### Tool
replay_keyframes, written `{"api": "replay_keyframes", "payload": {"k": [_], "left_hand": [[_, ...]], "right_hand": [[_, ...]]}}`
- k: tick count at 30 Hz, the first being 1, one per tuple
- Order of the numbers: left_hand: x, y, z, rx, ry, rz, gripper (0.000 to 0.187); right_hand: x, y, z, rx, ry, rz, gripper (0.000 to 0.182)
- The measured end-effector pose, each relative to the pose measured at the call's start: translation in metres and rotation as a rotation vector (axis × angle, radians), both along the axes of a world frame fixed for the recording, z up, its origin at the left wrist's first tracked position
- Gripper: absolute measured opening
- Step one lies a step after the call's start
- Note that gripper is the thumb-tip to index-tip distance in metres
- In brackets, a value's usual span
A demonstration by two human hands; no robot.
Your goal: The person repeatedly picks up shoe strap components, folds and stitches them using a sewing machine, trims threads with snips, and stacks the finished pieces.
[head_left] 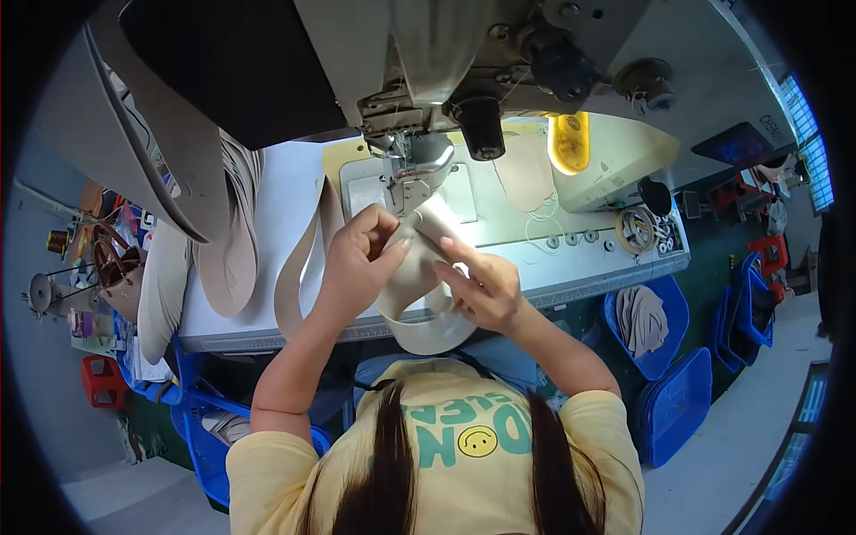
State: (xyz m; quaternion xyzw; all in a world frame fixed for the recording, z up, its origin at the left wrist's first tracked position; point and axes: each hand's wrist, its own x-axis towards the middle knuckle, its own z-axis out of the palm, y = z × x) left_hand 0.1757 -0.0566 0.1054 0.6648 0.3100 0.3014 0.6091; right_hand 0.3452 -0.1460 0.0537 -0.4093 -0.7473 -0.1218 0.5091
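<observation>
Left hand [361,256] pinches the beige strip [410,276], thumb over fingers. Right hand [489,290] touches its 3 o'clock side, can't tell if pinching. Strip's loop hangs at 6, sewing machine [655,147] at 12.

On the sewing machine [713,67], toward the right end of its housing, we read a marking [769,127] that begins "CHE"; we cannot resolve its remaining characters with certainty. On the yellow shirt [446,499], located on the operator side of the sewing machine, we observe large green capitals in more than one row. We identify a "D" and an "O" in one row and an "E" in another; folds and hair obstruct the full wording. We also note a smiley-face sign [477,440] set among these letters, directly beside the "D" row's characters.
</observation>
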Motion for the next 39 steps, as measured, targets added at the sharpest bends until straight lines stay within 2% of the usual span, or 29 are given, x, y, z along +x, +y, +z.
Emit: {"api": "replay_keyframes", "payload": {"k": [2, 4, 6, 9, 12, 13, 17, 20, 23, 39], "left_hand": [[-0.007, 0.0, -0.004, 0.006, 0.033, -0.02, 0.006], [-0.01, -0.002, 0.003, -0.024, 0.061, -0.031, 0.007], [-0.013, -0.001, 0.005, -0.005, 0.119, -0.057, 0.008], [-0.019, 0.002, 0.006, 0.061, 0.221, -0.106, 0.008], [-0.022, 0.002, 0.016, 0.061, 0.259, -0.128, 0.008], [-0.025, 0.005, 0.016, 0.057, 0.277, -0.146, 0.008], [-0.024, 0.01, 0.019, -0.107, 0.202, -0.182, 0.009], [-0.019, 0.012, 0.023, -0.231, 0.164, -0.214, 0.01], [-0.02, 0.02, 0.012, -0.218, 0.153, -0.256, 0.005], [-0.019, 0.021, 0.005, -0.332, 0.118, -0.244, 0.006]], "right_hand": [[-0.003, -0.013, -0.001, -0.063, 0.147, 0.033, 0.037], [-0.002, -0.008, 0.009, -0.019, 0.246, -0.075, 0.037], [-0.005, -0.007, 0.033, -0.311, 0.474, -0.068, 0.036], [0.001, 0.006, 0.044, -0.826, 0.771, 0.234, 0.021], [0.019, 0.01, 0.022, -1.082, 0.499, 0.211, 0.022], [0.015, 0.008, 0.033, -1.083, 0.627, 0.214, 0.018], [0.013, 0.005, 0.048, -1.144, 0.841, 0.317, 0.016], [0.021, 0.005, 0.051, -1.209, 0.769, 0.292, 0.016], [0.022, 0.004, 0.049, -1.177, 0.751, 0.272, 0.016], [0.027, 0.008, 0.04, -1.211, 0.709, 0.242, 0.018]]}}
